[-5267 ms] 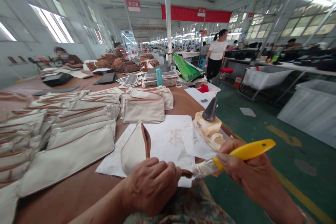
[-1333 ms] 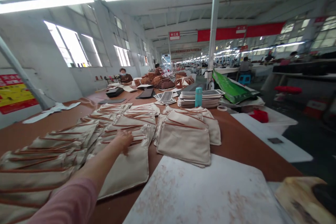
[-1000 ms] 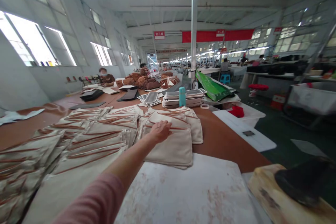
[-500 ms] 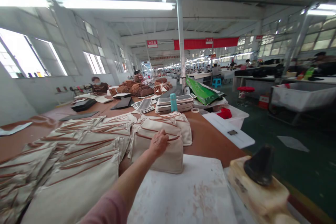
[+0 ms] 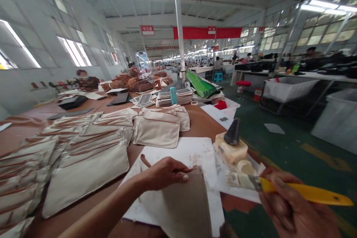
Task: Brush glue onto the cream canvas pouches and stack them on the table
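Observation:
My left hand pinches the top edge of a beige fabric pouch with brown trim, holding it tilted over a white paper sheet. In my right hand is a brush with a yellow handle and pale, clotted bristles, pointing left. Those bristles are close to a stained cream container with a black cone on top, at the table's right edge. Beyond the sheet, more beige pouches lie stacked. Several overlapping rows of similar pouches cover the left side.
On the brown tabletop stand a teal bottle and stacks of grey-and-white panels. A green bag and brown bundles lie farther back. White bins stand on the floor to the right.
My left hand has come back from the stack with a pouch, now over the paper. My right hand has entered at the right, holding the brush. The view has turned right and down.

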A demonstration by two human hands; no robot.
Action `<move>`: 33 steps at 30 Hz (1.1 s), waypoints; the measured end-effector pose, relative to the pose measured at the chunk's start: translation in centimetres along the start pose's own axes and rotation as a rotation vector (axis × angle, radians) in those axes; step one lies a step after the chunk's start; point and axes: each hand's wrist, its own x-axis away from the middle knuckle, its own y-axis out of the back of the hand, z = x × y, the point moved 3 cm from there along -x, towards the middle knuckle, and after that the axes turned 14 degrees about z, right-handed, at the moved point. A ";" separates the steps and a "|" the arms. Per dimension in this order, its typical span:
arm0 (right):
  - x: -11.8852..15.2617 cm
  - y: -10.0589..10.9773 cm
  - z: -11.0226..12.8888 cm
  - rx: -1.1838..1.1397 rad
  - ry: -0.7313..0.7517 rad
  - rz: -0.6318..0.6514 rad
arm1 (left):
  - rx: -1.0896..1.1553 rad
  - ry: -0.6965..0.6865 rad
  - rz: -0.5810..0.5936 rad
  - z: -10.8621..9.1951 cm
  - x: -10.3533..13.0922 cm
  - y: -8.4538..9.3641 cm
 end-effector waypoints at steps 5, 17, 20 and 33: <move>1.2 -3.2 2.4 -0.025 0.158 0.169 | 0.231 -0.060 0.101 -4.2 1.6 -3.3; 0.4 -1.9 0.5 0.248 0.327 0.181 | 0.531 -0.226 0.230 -6.3 1.7 -6.1; 1.0 -2.5 0.6 0.193 0.288 0.235 | 0.447 -0.246 0.191 -6.5 1.6 -6.0; 0.3 -0.3 2.3 -0.065 0.126 0.145 | -0.943 -0.532 -0.503 -7.4 4.3 -6.8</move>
